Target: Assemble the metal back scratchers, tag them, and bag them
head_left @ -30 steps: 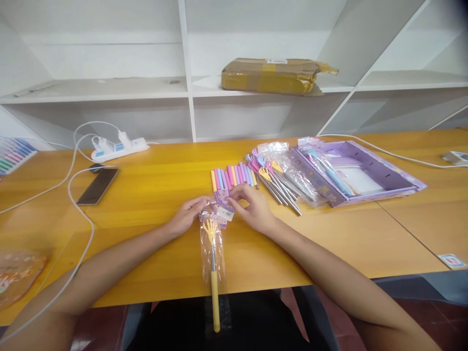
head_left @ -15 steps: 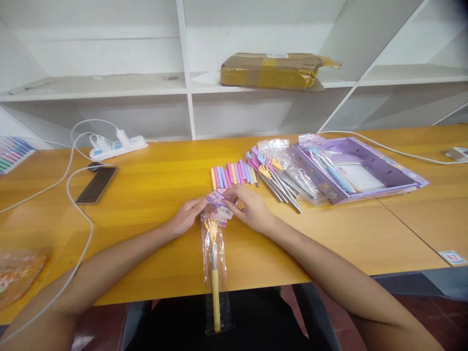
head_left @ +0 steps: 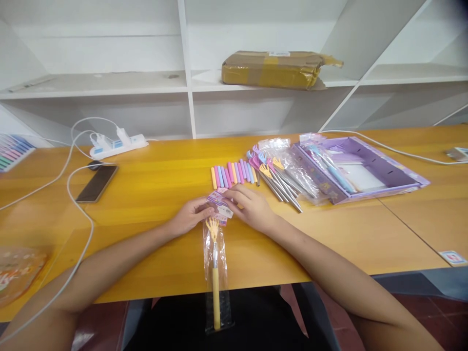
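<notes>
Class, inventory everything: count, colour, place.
Bagged back scratcher: one, yellow, front
Printed cards: several, purplish, centre
Handle tubes: many, pastel, centre
Loose back scratchers: several, multicoloured, right
Plastic bags: several, clear, right
Open box: one, purple, right
Packaged back scratcher: one, blue, at box
Taped carton: one, brown, back
Phone: one, dark, left
Power strip: one, white, left
Cables: several, white, both sides
Pens: several, multicoloured, left
Plastic package: one, orange, left
Shelving: one, white, back
Desk: one, yellowish, middle
Left hand, right hand: one each, bare, centre
</notes>
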`<state>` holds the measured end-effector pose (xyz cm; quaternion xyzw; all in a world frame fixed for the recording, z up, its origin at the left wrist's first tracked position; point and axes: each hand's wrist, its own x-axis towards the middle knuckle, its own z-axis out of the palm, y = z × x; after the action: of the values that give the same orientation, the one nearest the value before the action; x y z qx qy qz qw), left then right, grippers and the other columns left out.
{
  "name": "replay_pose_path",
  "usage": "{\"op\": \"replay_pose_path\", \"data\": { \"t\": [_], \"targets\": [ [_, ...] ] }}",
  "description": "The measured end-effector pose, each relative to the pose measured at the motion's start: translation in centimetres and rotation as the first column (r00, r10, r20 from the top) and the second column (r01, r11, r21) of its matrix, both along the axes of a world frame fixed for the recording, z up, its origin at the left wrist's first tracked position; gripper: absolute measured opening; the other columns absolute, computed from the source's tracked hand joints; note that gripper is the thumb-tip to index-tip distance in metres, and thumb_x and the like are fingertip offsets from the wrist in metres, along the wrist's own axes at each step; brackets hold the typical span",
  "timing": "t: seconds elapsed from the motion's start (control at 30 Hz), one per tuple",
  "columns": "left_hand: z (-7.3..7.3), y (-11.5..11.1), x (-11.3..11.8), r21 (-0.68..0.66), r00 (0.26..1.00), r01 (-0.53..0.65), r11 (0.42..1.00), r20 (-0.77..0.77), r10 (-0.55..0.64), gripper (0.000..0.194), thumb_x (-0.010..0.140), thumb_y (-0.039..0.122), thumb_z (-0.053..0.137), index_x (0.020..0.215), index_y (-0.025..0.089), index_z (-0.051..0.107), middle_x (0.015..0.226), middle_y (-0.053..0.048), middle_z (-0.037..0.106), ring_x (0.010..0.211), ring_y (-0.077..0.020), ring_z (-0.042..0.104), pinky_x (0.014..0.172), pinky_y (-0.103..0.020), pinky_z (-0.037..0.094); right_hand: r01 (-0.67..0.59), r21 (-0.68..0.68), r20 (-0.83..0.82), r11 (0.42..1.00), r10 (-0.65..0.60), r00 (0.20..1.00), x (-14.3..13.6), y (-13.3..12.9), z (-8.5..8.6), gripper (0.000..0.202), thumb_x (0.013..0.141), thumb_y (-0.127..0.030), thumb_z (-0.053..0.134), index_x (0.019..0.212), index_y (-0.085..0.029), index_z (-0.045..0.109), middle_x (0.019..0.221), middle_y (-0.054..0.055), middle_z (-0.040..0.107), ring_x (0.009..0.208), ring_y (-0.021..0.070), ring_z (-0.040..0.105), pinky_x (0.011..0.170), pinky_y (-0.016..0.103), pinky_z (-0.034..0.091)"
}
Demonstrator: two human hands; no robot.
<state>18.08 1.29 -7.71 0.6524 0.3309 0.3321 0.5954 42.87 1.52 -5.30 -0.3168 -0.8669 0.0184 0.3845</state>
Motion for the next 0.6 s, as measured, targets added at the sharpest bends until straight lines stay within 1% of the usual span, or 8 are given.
{"op": "replay_pose_path", "data": {
  "t": [0.1, 0.17, 0.27, 0.37, 0.47, 0.6],
  "targets": [
    [-0.21, 0.12, 0.00, 0.020, 1.000, 0.006, 1.000, -0.007, -0.006, 0.037, 0.097, 0.044, 0.069, 0.124, 0.019, 0.073, 0.122, -0.010, 0.074, 0.114, -0.0255, 0.068, 0.104, -0.041, 0.050, 0.007, -0.013, 0.020, 1.000, -0.007, 1.000, -0.05, 0.00, -0.02, 0.019, 0.106, -0.028, 0.058, 0.122, -0.023, 0.067, 0.106, 0.008, 0.074, 0.080, 0.0185, 0.070, 0.069, 0.031, 0.055],
    [-0.22, 0.14, 0.01, 0.031, 1.000, 0.007, 1.000, -0.015, -0.007, 0.036, 0.098, 0.044, 0.067, 0.125, 0.020, 0.073, 0.125, -0.010, 0.074, 0.116, -0.0258, 0.068, 0.105, -0.041, 0.050, -0.001, -0.034, 0.026, 0.999, 0.002, 1.000, -0.01, 0.10, -0.09, 0.021, 0.106, -0.028, 0.057, 0.123, -0.023, 0.068, 0.107, 0.008, 0.073, 0.082, 0.0190, 0.070, 0.068, 0.032, 0.055],
    [0.13, 0.04, 0.12, 0.046, 0.999, -0.001, 0.999, -0.037, 0.002, 0.035, 0.099, 0.044, 0.066, 0.122, 0.019, 0.074, 0.124, -0.010, 0.075, 0.116, -0.0263, 0.068, 0.106, -0.043, 0.050, -0.038, -0.064, 0.021, 0.997, 0.040, 0.999, 0.12, 0.33, -0.25, 0.022, 0.106, -0.027, 0.055, 0.124, -0.024, 0.068, 0.109, 0.008, 0.072, 0.091, 0.0211, 0.071, 0.076, 0.034, 0.058],
    [0.56, -0.12, 0.27, 0.046, 0.999, 0.004, 0.999, -0.034, -0.002, 0.035, 0.099, 0.044, 0.066, 0.121, 0.018, 0.075, 0.123, -0.011, 0.076, 0.116, -0.0272, 0.069, 0.106, -0.045, 0.051, -0.106, -0.123, -0.002, 0.987, 0.107, 0.994, 0.20, 0.40, -0.31, 0.025, 0.107, -0.023, 0.053, 0.127, -0.026, 0.067, 0.115, 0.009, 0.069, 0.100, 0.0223, 0.070, 0.085, 0.038, 0.060],
    [0.73, -0.25, 0.32, 0.032, 1.000, 0.017, 0.999, -0.019, -0.017, 0.035, 0.099, 0.043, 0.065, 0.123, 0.019, 0.074, 0.123, -0.011, 0.076, 0.116, -0.0274, 0.069, 0.107, -0.046, 0.051, -0.166, -0.186, -0.033, 0.968, 0.163, 0.986, 0.21, 0.22, -0.18, 0.029, 0.105, -0.021, 0.053, 0.132, -0.027, 0.064, 0.118, 0.010, 0.066, 0.104, 0.0230, 0.068, 0.088, 0.040, 0.061],
    [0.63, -0.26, 0.25, 0.022, 1.000, -0.003, 1.000, 0.007, 0.003, 0.035, 0.100, 0.042, 0.066, 0.126, 0.020, 0.073, 0.127, -0.010, 0.074, 0.118, -0.0268, 0.068, 0.108, -0.045, 0.050, -0.172, -0.208, -0.089, 0.963, 0.156, 0.984, 0.28, -0.06, 0.06, 0.033, 0.103, -0.021, 0.056, 0.135, -0.029, 0.061, 0.122, 0.011, 0.061, 0.108, 0.0251, 0.065, 0.089, 0.043, 0.061]
  ]
}}
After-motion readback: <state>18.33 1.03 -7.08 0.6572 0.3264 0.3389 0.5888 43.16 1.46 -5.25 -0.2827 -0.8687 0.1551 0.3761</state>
